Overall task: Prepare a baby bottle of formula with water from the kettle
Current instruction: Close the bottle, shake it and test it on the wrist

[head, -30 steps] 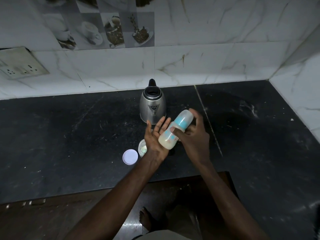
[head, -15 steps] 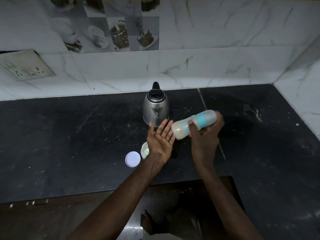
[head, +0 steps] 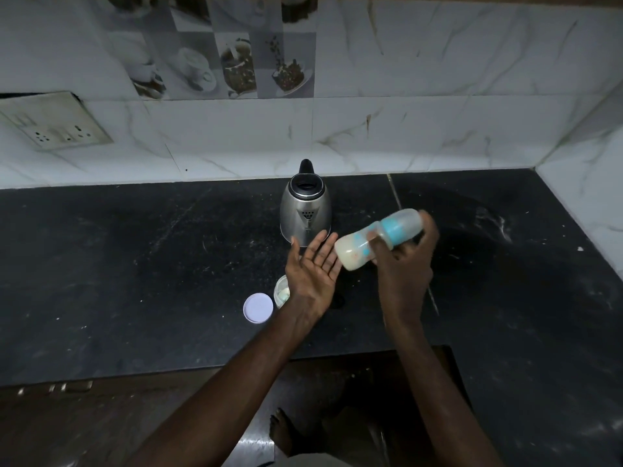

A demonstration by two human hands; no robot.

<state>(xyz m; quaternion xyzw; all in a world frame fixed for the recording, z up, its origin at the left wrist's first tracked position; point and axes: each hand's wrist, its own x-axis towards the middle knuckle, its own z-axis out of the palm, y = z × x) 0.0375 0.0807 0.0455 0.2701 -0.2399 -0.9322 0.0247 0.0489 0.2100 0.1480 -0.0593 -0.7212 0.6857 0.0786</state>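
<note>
- The baby bottle (head: 356, 250) is held in the air above the dark counter (head: 135, 264), in front of and to the right of the kettle (head: 305, 212).
- It holds a pale, milky liquid, which sits in the base end. A teal collar and a clear cap close the other end.
- The bottle's long axis lies close to level. The base points left and a little toward the person, and the capped end points right and away.
- The right hand (head: 404, 269) grips the bottle around its middle, fingers and thumb curled round it.
- The left hand (head: 315, 269) is spread, palm up, with its fingertips just beside the bottle's base. Whether they touch cannot be told.
- The steel kettle stands upright near the wall, its black lid on.
- A small open jar (head: 280, 291) with pale powder inside stands on the counter, partly hidden by the left wrist. Its round white lid (head: 258, 307) lies flat just left of it.
</note>
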